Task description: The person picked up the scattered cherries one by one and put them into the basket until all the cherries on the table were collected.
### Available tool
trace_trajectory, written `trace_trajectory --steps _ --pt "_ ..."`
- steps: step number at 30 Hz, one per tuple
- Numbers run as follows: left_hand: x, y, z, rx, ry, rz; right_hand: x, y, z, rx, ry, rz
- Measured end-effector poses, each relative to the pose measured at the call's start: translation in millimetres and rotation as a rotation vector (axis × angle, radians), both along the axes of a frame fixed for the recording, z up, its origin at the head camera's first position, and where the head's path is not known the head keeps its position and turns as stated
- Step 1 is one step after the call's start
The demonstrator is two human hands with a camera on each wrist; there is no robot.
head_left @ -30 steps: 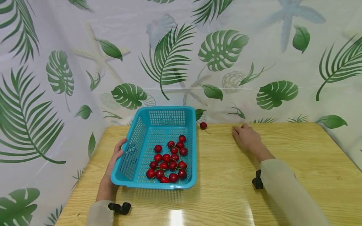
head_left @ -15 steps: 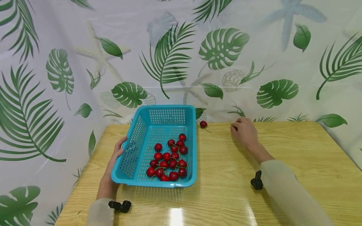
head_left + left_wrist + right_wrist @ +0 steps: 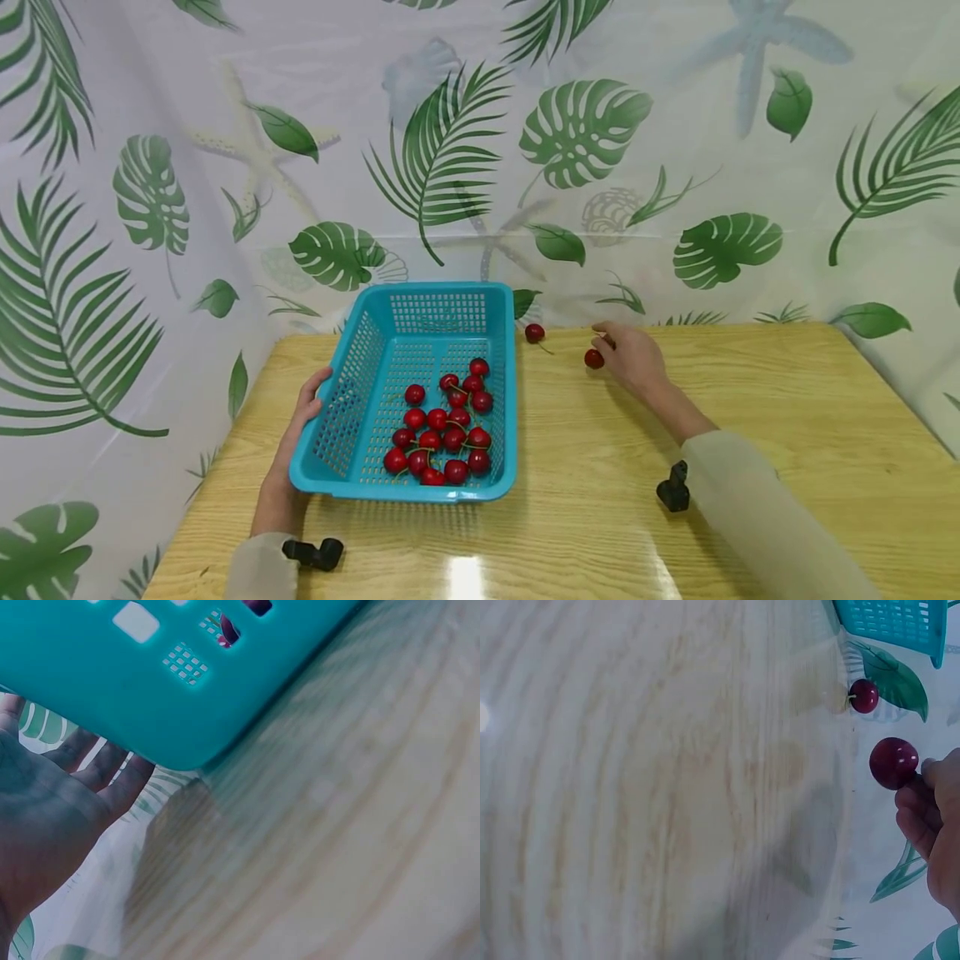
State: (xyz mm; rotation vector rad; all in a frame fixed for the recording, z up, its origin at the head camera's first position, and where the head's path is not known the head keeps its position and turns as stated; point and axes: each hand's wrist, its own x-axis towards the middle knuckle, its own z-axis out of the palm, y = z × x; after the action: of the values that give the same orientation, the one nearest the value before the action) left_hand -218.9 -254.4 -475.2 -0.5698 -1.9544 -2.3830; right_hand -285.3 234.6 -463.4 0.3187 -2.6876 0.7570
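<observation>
A blue perforated plastic basket [image 3: 512, 400] stands on the table at left centre, with many red cherries [image 3: 453, 439] in its near right part. My left hand [image 3: 300, 417] rests against the basket's left side. In the left wrist view, the left hand's fingers [image 3: 105, 765] extend to the basket wall, their tips hidden behind it. My right hand [image 3: 633, 358] pinches one dark red cherry [image 3: 894, 763] between thumb and fingers, its stem hidden by the hand. Between that hand and the basket, another stemmed cherry [image 3: 535, 333] lies at the table's back edge.
The wood-grain table [image 3: 585, 483] runs back to a white cloth [image 3: 480, 167] printed with green leaves. Another stretch of cloth stands along the left side. Black wrist mounts [image 3: 673, 487] sit at both sleeves.
My right hand has moved slightly left from the table's back edge, and a cherry now shows at its fingertips. The basket and my left hand have stayed in place.
</observation>
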Motion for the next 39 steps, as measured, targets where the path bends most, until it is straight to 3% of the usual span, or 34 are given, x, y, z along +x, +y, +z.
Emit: trace_trajectory --steps 7,11,14,21,26,31,39 --pt "-2.9 -3.8 -1.4 -0.006 0.042 -0.002 0.1 -12.5 12.2 -0.078 0.185 0.031" --pt "-1.0 -3.0 -0.1 -0.016 0.006 0.011 0.7 -28.8 24.6 -0.101 0.308 0.045" --pt "1.7 -1.8 1.5 -0.037 -0.038 0.022 1.6 -44.1 34.0 -0.162 0.352 0.073" --pt "4.0 -0.5 5.2 -0.069 -0.097 0.041 10.5 -89.8 59.1 -0.426 0.333 0.211" --pt "2.4 -1.4 4.1 -0.062 -0.069 0.034 17.9 -124.1 65.0 -0.477 0.274 0.279" --pt "4.2 1.0 4.4 -0.063 -0.076 0.027 18.7 -148.3 61.0 -0.447 0.21 0.292" --pt "5.1 3.6 5.5 -0.074 -0.098 0.06 8.9 -173.0 53.6 -0.224 0.139 0.239"
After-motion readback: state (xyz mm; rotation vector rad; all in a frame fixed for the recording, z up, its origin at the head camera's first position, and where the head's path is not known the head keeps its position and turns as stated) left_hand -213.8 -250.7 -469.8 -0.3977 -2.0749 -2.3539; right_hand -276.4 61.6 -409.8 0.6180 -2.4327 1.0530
